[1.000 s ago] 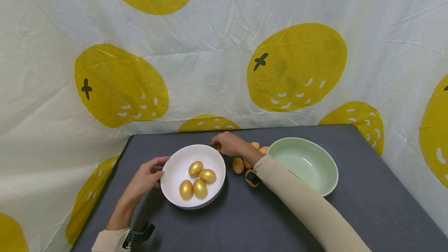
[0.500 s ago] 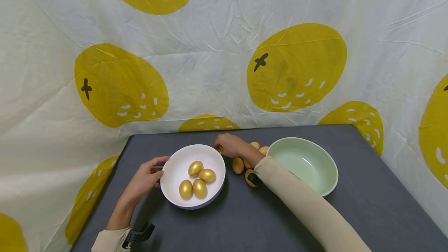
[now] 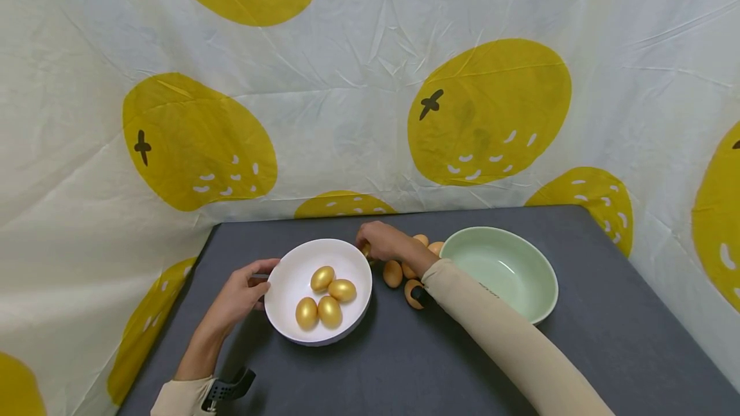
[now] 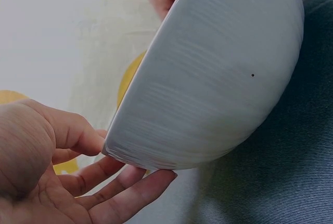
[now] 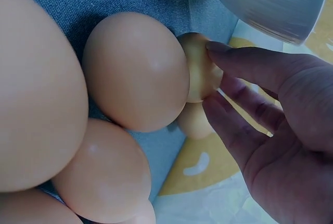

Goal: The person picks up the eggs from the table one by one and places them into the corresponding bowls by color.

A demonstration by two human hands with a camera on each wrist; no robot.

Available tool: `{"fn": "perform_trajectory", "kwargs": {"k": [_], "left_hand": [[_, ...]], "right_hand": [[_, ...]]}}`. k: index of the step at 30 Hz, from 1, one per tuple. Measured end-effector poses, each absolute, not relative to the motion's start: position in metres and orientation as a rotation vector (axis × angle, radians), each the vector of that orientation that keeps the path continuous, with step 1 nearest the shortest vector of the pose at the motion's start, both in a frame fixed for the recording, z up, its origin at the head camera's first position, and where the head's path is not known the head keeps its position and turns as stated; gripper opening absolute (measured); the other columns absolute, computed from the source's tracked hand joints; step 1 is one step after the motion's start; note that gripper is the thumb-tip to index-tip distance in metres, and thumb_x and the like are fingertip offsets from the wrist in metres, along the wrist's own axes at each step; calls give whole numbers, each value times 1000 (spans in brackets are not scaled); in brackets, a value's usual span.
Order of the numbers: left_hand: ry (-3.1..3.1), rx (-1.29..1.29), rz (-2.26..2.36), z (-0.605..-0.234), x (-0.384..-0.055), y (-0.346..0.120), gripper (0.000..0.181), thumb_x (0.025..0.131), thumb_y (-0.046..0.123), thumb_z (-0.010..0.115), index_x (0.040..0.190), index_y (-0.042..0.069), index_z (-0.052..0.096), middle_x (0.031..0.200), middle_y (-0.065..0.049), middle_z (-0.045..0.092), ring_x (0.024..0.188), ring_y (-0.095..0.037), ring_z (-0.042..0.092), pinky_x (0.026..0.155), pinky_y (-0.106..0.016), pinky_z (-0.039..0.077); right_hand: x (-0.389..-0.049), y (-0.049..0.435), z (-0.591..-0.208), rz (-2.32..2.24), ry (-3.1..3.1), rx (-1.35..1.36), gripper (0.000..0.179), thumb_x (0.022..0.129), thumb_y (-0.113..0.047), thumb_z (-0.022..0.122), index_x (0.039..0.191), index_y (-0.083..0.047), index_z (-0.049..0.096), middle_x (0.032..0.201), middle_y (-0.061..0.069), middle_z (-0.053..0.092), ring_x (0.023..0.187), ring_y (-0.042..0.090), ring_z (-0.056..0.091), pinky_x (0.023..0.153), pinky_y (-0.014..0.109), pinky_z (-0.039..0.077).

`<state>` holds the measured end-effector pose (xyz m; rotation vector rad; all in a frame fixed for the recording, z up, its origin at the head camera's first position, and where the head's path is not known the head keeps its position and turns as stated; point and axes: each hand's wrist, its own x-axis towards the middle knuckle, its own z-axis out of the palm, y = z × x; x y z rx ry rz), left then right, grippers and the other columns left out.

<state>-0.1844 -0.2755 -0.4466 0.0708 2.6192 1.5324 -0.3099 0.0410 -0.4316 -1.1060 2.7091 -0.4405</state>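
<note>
A white bowl with several golden eggs in it stands left of the middle of the table. My left hand holds its left edge; in the left wrist view the thumb is at the rim and the fingertips touch the outer wall. Just beyond the bowl's right side, my right hand pinches another golden egg between thumb and fingers. That egg sits close behind a brown egg in the right wrist view. More brown eggs lie to the right, partly hidden by my right arm.
A pale green bowl stands to the right of the brown eggs, with my right forearm crossing in front of its near left side. The dark grey table ends at the back against a white cloth with yellow fruit prints.
My right hand has shifted slightly right, away from the white bowl and toward the brown eggs, with the golden egg in its fingers. My left hand and the bowls stay in place.
</note>
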Motion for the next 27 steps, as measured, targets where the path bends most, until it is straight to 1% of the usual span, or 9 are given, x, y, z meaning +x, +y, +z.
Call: {"fn": "perform_trajectory", "kwargs": {"k": [5, 12, 16, 23, 27], "left_hand": [[2610, 69, 1540, -445, -184, -275, 47, 100, 3, 56, 146, 7, 51, 140, -21, 53, 106, -30, 62, 72, -38, 60], [2588, 87, 1572, -444, -183, -275, 48, 100, 2, 56, 147, 4, 49, 138, -23, 53, 106, -32, 61, 71, -39, 61], [2588, 83, 1569, -444, -183, -275, 48, 100, 2, 56, 147, 4, 49, 139, -23, 53, 107, -32, 61, 72, -39, 61], [2599, 65, 1557, -445, -183, -274, 47, 100, 2, 56, 147, 6, 51, 138, -21, 54, 105, -31, 61, 72, -39, 61], [2601, 70, 1559, -446, -183, -275, 47, 100, 3, 57, 147, 6, 50, 138, -22, 54, 105, -31, 61, 72, -40, 61]], "right_hand": [[-309, 43, -430, -450, 2701, -1102, 32, 84, 4, 78, 113, -11, 76, 114, 7, 69, 111, 25, 63, 97, 37, 52], [-308, 43, -430, -410, 2708, -1071, 30, 82, 1, 81, 109, -11, 78, 108, 5, 72, 105, 23, 66, 91, 36, 54], [-308, 43, -428, -361, 2697, -1025, 31, 83, 0, 81, 110, -13, 78, 110, 2, 72, 108, 22, 66, 92, 35, 55], [-308, 49, -428, -352, 2666, -1032, 32, 80, -8, 86, 110, -16, 78, 106, -2, 75, 102, 18, 68, 88, 33, 55], [-308, 52, -428, -315, 2664, -1060, 35, 79, -9, 87, 112, -17, 78, 108, -1, 75, 104, 19, 67, 90, 34, 55]]}}
